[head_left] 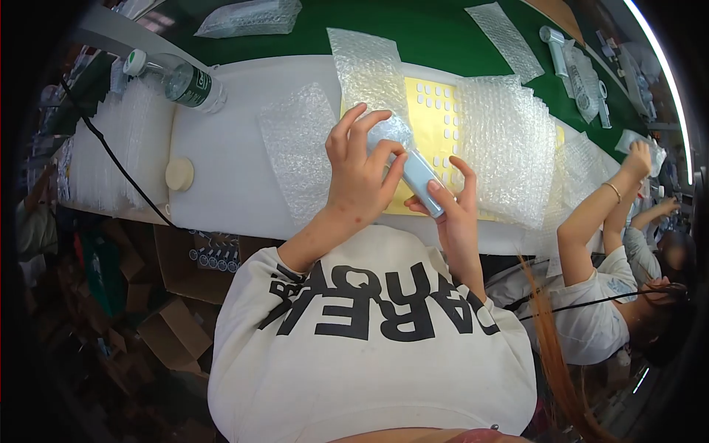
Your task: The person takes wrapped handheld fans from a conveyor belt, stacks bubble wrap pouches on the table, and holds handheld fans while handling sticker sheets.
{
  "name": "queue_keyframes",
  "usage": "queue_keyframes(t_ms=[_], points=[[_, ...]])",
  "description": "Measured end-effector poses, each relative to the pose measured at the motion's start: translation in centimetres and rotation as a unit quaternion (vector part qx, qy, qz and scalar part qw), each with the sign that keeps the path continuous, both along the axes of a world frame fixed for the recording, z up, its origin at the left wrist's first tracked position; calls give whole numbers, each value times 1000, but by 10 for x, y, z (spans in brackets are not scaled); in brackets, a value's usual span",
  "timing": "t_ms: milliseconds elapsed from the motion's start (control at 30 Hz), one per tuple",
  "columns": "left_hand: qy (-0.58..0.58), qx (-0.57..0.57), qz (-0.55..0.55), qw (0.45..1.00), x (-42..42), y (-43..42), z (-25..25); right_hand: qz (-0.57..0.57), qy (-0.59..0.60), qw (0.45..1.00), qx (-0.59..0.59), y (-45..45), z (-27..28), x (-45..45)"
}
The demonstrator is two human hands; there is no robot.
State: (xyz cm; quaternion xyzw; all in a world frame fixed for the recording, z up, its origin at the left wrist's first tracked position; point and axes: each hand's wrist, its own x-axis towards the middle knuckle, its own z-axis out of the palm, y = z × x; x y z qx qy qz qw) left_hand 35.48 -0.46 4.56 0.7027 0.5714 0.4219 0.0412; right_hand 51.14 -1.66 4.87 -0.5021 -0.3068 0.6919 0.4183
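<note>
A light-blue handheld fan [423, 177] is tilted between my two hands above the white work surface. My left hand [362, 159] bends over its round head and neck, thumb and forefinger at the neck, other fingers raised and curled. Around the lower end of the handle, my right hand [454, 199] is closed, with the thumb along its side. Beneath the fan lies a yellow sheet of small white stickers [432, 111]. Bubble-wrap pieces lie close by: one sheet [367, 66] behind the fan, another [295, 144] to the left, and a stack of bubble-wrap bags [506, 148] to the right.
A plastic bottle [181, 81] lies at the left, near a round cream-coloured disc [179, 174] and a tall bubble-wrap stack [118, 148]. A black cable [111, 151] crosses there. Another fan [554, 50] rests on the green surface. A co-worker's arm [602, 203] reaches in at right.
</note>
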Motion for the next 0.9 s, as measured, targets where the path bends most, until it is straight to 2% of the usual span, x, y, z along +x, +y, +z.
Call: queue_keyframes(t_ms=[33, 100, 233, 333, 400, 433, 467, 500, 567, 600, 633, 667, 700, 733, 800, 833, 867, 900], points=[[9, 7, 17, 1000, 0, -1, 3, -39, 99, 992, -63, 3, -1, 0], [-18, 25, 9, 999, -2, -1, 4, -10, 244, 960, -134, 10, -7, 1], [-58, 42, 28, 997, -8, -5, 31, -21, 308, 944, -117, 5, 21, -14], [-75, 38, 1, 996, -17, -10, 55, 20, 467, 880, -89, 15, 8, -4], [-119, 25, -34, 992, -20, -14, 63, 90, 199, 976, 16, 22, 15, -5], [-158, 16, -62, 985, -20, -14, 67, 111, 31, 989, 93, 24, 19, -4], [-155, 50, -59, 985, -19, -12, 70, 122, -147, 970, 151, 27, 23, -4], [-227, 12, -88, 970, -19, -8, 73, 126, -181, 950, 219, 30, 21, -1], [-324, -64, -161, 930, -23, 5, 78, 132, 16, 956, 262, 34, 24, 2], [-350, -103, -202, 909, -27, 11, 83, 120, 175, 949, 234, 37, 23, 4], [-342, -77, -200, 915, -30, 17, 91, 108, 348, 913, 185, 40, 22, 5], [-435, -203, -228, 847, -29, 21, 100, 102, 491, 855, 131, 43, 21, 6], [-517, -325, -252, 751, -30, 25, 107, 69, 562, 824, 37, 46, 22, 11], [-515, -306, -255, 759, -32, 28, 111, 86, 619, 780, 25, 51, 14, 13], [-506, -276, -276, 770, -40, 37, 120, 119, 673, 730, 20, 62, -21, 18], [-501, -265, -285, 773, -43, 39, 123, 134, 667, 733, 2, 60, -36, 19], [-497, -257, -293, 775, -44, 41, 125, 139, 632, 762, -14, 59, -44, 17], [-401, -196, -330, 832, -44, 44, 128, 137, 576, 805, -30, 54, -44, 10]])
